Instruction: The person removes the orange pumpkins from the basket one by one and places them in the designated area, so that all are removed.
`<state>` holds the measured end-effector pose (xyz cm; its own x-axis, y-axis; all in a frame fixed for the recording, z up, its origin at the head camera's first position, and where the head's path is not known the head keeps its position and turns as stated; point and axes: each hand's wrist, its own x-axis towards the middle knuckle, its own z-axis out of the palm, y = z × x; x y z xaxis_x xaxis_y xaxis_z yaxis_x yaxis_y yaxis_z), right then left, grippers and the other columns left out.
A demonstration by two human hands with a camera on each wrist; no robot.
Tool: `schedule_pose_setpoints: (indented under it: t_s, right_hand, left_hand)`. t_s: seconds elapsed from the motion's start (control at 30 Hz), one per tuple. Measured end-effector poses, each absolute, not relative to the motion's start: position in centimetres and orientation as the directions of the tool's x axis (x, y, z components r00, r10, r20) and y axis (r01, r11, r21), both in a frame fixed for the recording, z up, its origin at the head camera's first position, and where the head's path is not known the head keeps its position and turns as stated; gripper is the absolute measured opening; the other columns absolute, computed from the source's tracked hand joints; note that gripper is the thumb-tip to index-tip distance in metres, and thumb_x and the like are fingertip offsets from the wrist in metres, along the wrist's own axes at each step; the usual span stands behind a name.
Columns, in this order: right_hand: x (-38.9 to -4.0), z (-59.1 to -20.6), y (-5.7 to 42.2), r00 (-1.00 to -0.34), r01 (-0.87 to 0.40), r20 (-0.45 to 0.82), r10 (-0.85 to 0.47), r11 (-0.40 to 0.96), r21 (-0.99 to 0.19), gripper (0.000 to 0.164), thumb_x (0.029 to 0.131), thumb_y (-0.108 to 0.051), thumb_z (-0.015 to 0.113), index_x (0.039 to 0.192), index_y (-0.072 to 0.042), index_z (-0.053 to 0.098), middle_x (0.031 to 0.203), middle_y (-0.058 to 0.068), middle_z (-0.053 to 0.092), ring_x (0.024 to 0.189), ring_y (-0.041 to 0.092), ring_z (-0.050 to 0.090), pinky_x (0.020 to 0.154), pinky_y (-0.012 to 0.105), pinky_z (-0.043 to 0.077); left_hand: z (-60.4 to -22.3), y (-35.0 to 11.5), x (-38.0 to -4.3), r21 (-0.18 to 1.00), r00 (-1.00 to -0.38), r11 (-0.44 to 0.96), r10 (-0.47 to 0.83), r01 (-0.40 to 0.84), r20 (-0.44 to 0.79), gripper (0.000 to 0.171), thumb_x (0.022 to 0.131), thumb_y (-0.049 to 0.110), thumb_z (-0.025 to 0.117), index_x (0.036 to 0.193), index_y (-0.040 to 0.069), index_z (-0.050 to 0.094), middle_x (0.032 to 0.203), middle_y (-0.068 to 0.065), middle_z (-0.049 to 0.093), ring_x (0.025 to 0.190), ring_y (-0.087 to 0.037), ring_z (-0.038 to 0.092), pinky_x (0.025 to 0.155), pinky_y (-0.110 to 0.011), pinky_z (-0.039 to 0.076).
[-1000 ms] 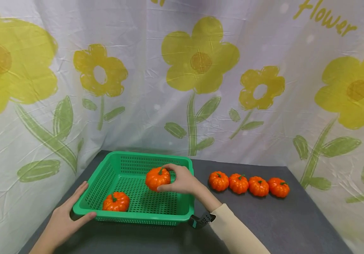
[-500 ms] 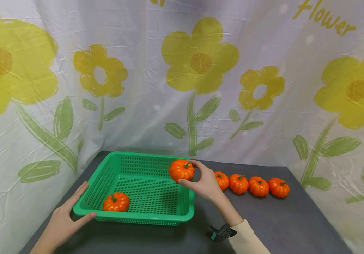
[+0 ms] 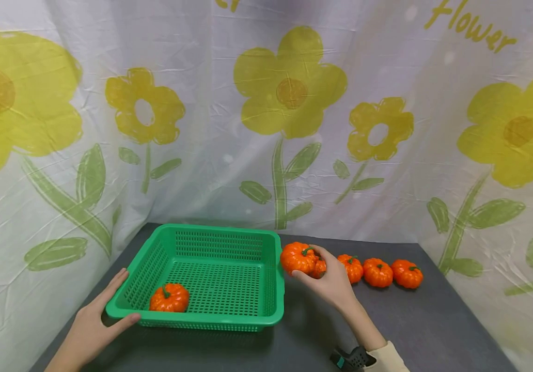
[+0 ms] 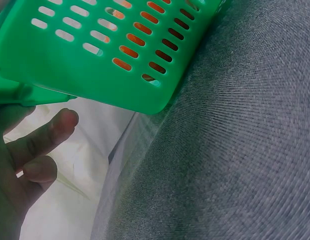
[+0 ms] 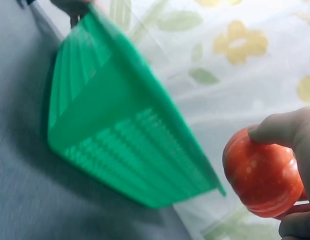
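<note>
My right hand [image 3: 331, 281] pinches a small orange pumpkin [image 3: 296, 258] with a green stem, held up just outside the right rim of a green plastic basket [image 3: 229, 319]. In the right wrist view, the thumb and fingers grip the glossy pumpkin [image 5: 262, 172] from either side. Inside the basket's front left corner lies another pumpkin [image 3: 170, 298]. At that same corner rests my left hand [image 3: 91, 320], thumb by the front rim and fingers stretched along the left side. The left wrist view has these fingers [image 4: 42, 137] spread below the rim.
A row of similar pumpkins [image 3: 378, 273] stands on the dark grey table [image 3: 415, 320] to the right; the leftmost is partly covered by my right hand and its pumpkin. A white curtain [image 3: 220, 170] with yellow flowers closes off the back and sides.
My right hand has lifted the pumpkin from over the basket's inside, carried it right across the rim and lowered it slightly outside. The left hand has stayed at the corner.
</note>
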<state>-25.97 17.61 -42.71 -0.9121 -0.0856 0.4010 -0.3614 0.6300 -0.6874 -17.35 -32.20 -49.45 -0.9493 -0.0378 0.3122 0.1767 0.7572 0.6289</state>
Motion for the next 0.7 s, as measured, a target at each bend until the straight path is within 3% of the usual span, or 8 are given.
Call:
schedule_pose_setpoints:
  t_s: [0.2, 0.47, 0.7]
  right_hand:
    - [-25.8, -43.8, 19.8, -0.931, -0.283, 0.364, -0.03, 0.691, -0.666, 0.079, 0.085, -0.045, 0.089, 0.146, -0.006, 0.06, 0.131, 0.013, 0.071, 0.105, 0.029, 0.068, 0.088, 0.046, 0.061]
    - [-25.2, -45.8, 21.9, -0.94, -0.262, 0.341, -0.027, 0.699, -0.665, 0.085, 0.083, -0.044, 0.091, 0.145, 0.003, 0.059, 0.138, 0.021, 0.069, 0.126, 0.037, 0.065, 0.107, 0.057, 0.055]
    - [-24.9, -47.5, 22.9, -0.953, -0.209, 0.303, -0.006, 0.738, -0.641, 0.087, 0.081, -0.048, 0.092, 0.144, 0.002, 0.059, 0.137, 0.022, 0.068, 0.127, 0.038, 0.064, 0.108, 0.057, 0.053]
  left_hand:
    - [-49.4, -32.1, -17.3, 0.635, -0.947, 0.75, -0.039, 0.183, 0.319, 0.099, 0.093, 0.041, 0.083, 0.171, 0.033, 0.023, 0.176, -0.005, 0.023, 0.144, -0.058, 0.039, 0.098, -0.077, 0.041]
    - [-49.5, -32.2, -17.4, 0.631, -0.946, 0.754, -0.038, 0.183, 0.321, 0.099, 0.092, 0.04, 0.084, 0.171, 0.031, 0.024, 0.175, -0.007, 0.025, 0.144, -0.057, 0.04, 0.098, -0.076, 0.042]
    - [-49.6, -32.1, -17.3, 0.63, -0.942, 0.754, -0.043, 0.187, 0.332, 0.098, 0.092, 0.039, 0.083, 0.171, 0.032, 0.025, 0.176, -0.004, 0.024, 0.147, -0.053, 0.037, 0.099, -0.075, 0.041]
